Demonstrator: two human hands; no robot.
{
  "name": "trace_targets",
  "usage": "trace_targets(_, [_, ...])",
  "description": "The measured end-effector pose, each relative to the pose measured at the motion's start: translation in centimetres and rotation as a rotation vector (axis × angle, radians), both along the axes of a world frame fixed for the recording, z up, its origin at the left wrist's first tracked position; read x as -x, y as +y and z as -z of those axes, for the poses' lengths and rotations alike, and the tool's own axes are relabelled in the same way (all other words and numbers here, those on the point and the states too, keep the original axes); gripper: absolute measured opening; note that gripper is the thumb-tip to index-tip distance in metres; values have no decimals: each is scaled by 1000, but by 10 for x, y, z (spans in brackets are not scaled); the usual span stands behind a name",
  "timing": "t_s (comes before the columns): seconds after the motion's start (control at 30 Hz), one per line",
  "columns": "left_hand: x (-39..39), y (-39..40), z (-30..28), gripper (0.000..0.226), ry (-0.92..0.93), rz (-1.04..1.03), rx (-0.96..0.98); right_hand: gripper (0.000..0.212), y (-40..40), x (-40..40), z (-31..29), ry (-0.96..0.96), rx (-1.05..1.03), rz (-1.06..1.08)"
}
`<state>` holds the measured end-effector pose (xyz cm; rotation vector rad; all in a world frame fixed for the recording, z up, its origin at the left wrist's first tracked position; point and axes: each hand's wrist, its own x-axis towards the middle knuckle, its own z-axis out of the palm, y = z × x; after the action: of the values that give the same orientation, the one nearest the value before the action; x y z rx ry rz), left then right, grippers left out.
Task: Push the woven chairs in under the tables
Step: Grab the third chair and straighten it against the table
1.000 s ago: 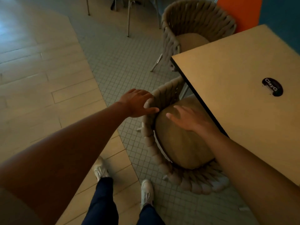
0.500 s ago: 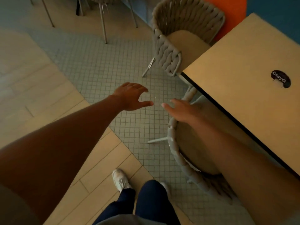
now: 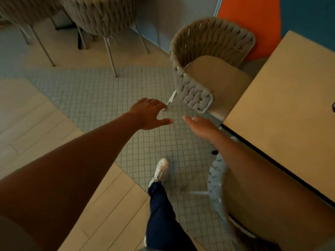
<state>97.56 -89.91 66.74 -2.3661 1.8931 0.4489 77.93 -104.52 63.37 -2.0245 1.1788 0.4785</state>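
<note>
A beige woven chair (image 3: 195, 84) with a tan seat cushion stands at the far corner of the light wooden table (image 3: 290, 109), its seat partly under the tabletop. My left hand (image 3: 150, 113) is open, fingers spread, just left of the chair's front leg and not touching it. My right hand (image 3: 201, 125) is open and flat, near the table's corner, below the chair. A second woven chair (image 3: 217, 180) sits close under my right forearm, pushed against the table edge and mostly hidden.
Two more woven chairs (image 3: 97, 17) on thin metal legs stand at the top left. An orange and blue wall (image 3: 253, 24) runs behind the table. My foot (image 3: 161, 169) is on the small-tiled floor (image 3: 108, 98); wood planks (image 3: 32, 120) lie to the left.
Both hands have let go of the near chair, which now lies back under my right arm. I have stepped forward and both hands have moved toward the far chair.
</note>
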Motion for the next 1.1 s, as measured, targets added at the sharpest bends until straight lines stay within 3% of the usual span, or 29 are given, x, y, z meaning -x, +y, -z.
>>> trace_targets(0.2, [-98,-99,-2,93,29,25,-34,72,-85,-88,12,-143,-105,261])
trace_targets(0.33, [-148,-160,-6,89,51,-10,-34,79,-130,-129,9,-95,-112,330])
trace_targets(0.53, [-199,-234,6,91,76,21,-56,100,-175,-167,11,-73,-333,662])
trace_targets(0.67, [-228,-282,27,88,111,-7,-72,81,-184,-184,25,-63,-490,866])
trace_targets(0.87, [-254,-357,64,96,347,-222,-125,80,-188,-221,44,-84,-665,1236])
trace_targets(1.0, [-267,-383,78,105,561,-382,-202,79,-184,-256,57,-222,-722,1562])
trace_targets(1.1, [-281,-398,87,100,604,-457,-296,78,-189,-285,67,-366,-781,1788])
